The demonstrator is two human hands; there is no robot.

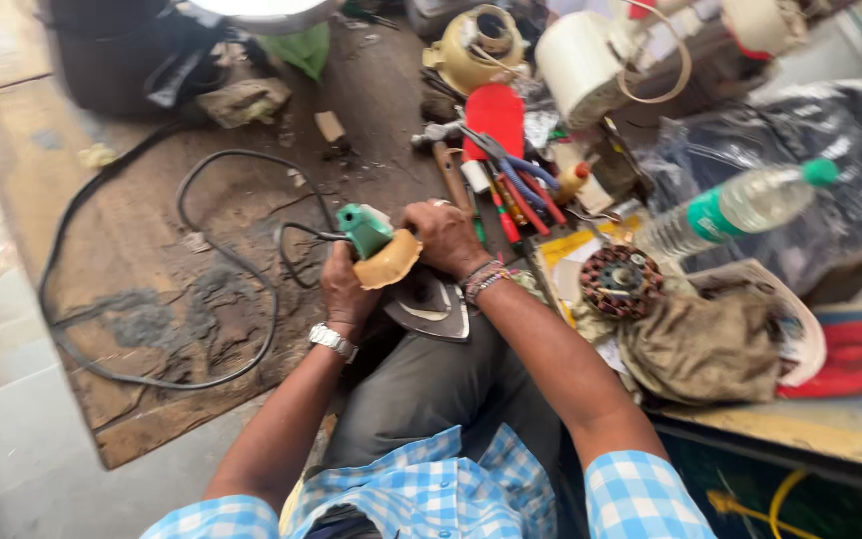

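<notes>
Item: electric clothes iron with green plastic handle, tan body shell and grey metal soleplate point(391, 262), held over the person's lap, its black power cord point(212, 255) trailing across the worn floor. Left hand point(344, 284) clenched around the handle end; right hand point(443, 235) grasping the tan shell from above. Handling, by judgement: heavy, rigid, soleplate smooth and slippery; the handle gives the surest hold. Nearby on the cluttered desk: blue-handled pliers point(511, 165), copper-wound motor stator point(619, 281), clear plastic bottle with green cap point(740, 208).

Dirty brown floor mat point(152, 329) with looping black cable point(251, 289), scraps, pliers point(511, 165), plastic bottle point(740, 210).
</notes>
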